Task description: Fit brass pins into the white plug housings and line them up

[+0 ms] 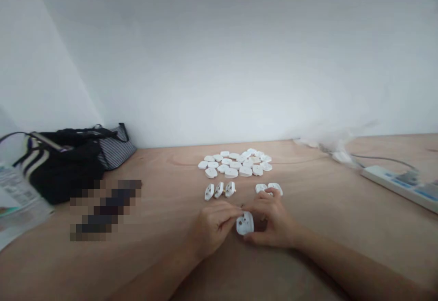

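Note:
My right hand [273,221] holds an opened white plug half [245,224] near the table's front, thumb at its lower edge and fingers at its upper edge. Its hollow inside faces up, with small metal parts showing. From the left, my left hand [215,225] reaches in with fingers pinched at the plug half's upper edge; whatever is in that pinch is too small to make out. Just beyond my hands, three similar plug halves [219,190] stand on edge in a row. Two more white plug pieces [275,188] lie behind my right fingers, partly covered by them.
Farther back, a cluster of several white plug pieces [231,173] lies on the wooden table [164,219]. At left are a black bag [65,168], a plastic packet [20,200] and a pixelated dark object [107,210]. A white power strip [393,180] and clear plastic wrap [333,143] lie at right.

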Demonstrator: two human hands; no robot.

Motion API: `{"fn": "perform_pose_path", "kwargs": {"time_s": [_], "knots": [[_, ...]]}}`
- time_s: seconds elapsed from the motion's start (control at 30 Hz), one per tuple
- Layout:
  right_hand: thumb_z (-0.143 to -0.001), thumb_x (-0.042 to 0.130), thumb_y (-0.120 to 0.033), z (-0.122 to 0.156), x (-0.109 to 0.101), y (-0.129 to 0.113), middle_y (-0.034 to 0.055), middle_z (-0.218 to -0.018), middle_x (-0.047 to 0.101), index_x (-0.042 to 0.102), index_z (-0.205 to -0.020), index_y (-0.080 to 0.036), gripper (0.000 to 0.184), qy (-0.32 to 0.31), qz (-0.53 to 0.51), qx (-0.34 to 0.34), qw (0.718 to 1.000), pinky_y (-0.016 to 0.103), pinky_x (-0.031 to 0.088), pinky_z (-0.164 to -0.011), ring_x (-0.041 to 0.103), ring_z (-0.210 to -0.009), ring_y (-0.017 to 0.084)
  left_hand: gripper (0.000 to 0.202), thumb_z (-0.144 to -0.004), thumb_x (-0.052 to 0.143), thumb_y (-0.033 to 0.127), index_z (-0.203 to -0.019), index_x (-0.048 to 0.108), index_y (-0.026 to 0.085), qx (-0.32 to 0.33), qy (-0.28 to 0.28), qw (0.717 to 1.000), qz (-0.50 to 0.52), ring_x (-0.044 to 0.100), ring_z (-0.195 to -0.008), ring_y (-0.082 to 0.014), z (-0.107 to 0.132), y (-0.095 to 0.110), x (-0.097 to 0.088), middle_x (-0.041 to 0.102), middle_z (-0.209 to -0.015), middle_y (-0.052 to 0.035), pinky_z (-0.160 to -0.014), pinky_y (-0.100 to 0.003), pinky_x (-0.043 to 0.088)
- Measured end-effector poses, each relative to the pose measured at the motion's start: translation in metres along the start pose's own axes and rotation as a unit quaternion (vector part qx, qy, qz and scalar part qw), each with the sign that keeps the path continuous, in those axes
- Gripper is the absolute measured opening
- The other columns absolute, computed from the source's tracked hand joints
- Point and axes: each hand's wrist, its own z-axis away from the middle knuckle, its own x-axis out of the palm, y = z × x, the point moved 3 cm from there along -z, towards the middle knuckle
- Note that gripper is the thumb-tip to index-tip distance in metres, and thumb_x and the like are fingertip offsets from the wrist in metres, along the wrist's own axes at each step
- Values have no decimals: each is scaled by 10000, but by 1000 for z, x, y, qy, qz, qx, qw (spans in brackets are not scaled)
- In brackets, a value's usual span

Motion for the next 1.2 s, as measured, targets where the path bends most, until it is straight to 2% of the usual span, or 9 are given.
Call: {"fn": "perform_pose_path", "kwargs": {"time_s": [0.17,0.33,0.43,0.53,0.7,0.83,0.93,1.03,1.2], "knots": [[-617,723,-381,-1,2,-2,-16,-821,677,634,-1006,-295,408,-15,-17,-7,1000,446,168,-934,551,-834,209,195,-822,603,152,-997,676,197,31,65,997,-38,647,-909,-190,1,0,2,714,-943,-61,-861,-331,501],[-606,747,-391,1,2,1,-10,-812,665,619,-1040,-301,461,6,-18,0,1000,447,180,-933,556,-850,216,182,-781,665,223,-961,680,196,-37,81,996,-17,621,-938,-212,0,-6,-3,704,-923,-59,-865,-353,485],[-596,758,-406,1,1,6,-6,-795,655,618,-1017,-286,460,32,-8,6,999,449,191,-929,561,-841,218,454,-647,781,328,-1055,645,184,-75,19,997,6,593,-976,-240,0,-11,-6,664,-1035,-81,-873,-367,470],[-590,764,-447,2,0,9,2,-844,658,607,-993,-260,471,50,-9,0,999,451,186,-937,569,-847,218,674,-491,850,397,-1096,629,199,-76,-73,994,24,587,-960,-252,0,-15,-4,669,-1013,-64,-864,-362,461],[-533,781,-529,2,6,11,16,-882,660,592,-978,-227,571,49,-19,-3,999,440,187,-951,581,-869,220,566,-588,800,412,-1095,635,223,-71,-108,991,19,596,-903,-233,1,-14,0,685,-975,-49,-854,-355,436],[-427,823,-529,1,-2,15,30,-963,647,581,-1037,-241,717,3,8,13,1000,440,206,-942,556,-932,249,476,-644,770,359,-1073,632,203,-70,-83,994,3,590,-920,-233,1,-13,-3,678,-991,-55,-855,-349,428],[-544,791,-470,2,-18,26,22,-978,644,625,-999,-286,519,-60,65,34,996,415,260,-881,531,-979,260,455,-654,762,339,-1061,626,189,-99,-52,994,-9,589,-940,-235,2,-17,-8,668,-1009,-63,-862,-349,432],[-635,746,-424,4,-31,41,23,-920,659,679,-889,-286,297,-118,92,65,987,398,289,-828,538,-947,258,473,-627,780,352,-1047,633,192,-120,-52,991,-11,594,-939,-238,3,-20,-9,668,-1006,-61,-864,-351,436],[-730,684,-390,5,-27,55,4,-797,682,713,-710,-255,140,-134,38,38,990,338,325,-783,569,-868,215,481,-613,784,384,-1038,641,208,-123,-78,989,-7,597,-913,-234,4,-18,-5,673,-985,-51,-838,-341,446]]}}
